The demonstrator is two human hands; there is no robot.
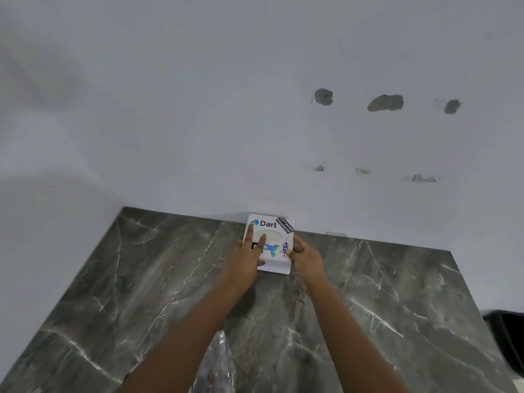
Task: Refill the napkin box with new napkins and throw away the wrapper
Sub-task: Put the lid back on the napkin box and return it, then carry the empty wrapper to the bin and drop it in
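A: Start big. What did you have in front of you?

B: You faced a white wall (198, 109), w/ three grey holes (385, 102) in a row on its right part and smaller chips below them. Under it ran the dark grey marble counter (141, 279), white veins all over, far edge against the wall.

A: And at the right edge?

B: A black thing (507, 341), cut off by the frame. Couldn't tell what it was.

A: Where was the box?

B: The napkin box (273, 259) sat on the counter at the far edge, its back touching or just beside the wall. White, stickers on the top: "Dart", a black "software engineer" strip, a blue bird. Pale napkin (271, 235) showed through the oval slot.

A: Your hands?

B: Both were on it. Your left hand (246, 263) lay over the box's left side, fingers spread and flat on the lid, approx. two tips up near the slot. Not curled round anything. Your right hand (304, 258) gripped the right side, fingers bent around that edge, thumb on top.

A: The wrapper?

B: The clear, crinkled wrapper (218, 361) lay on the counter near you, btw. your forearms, well apart from the box. Bottom part ran out of frame.
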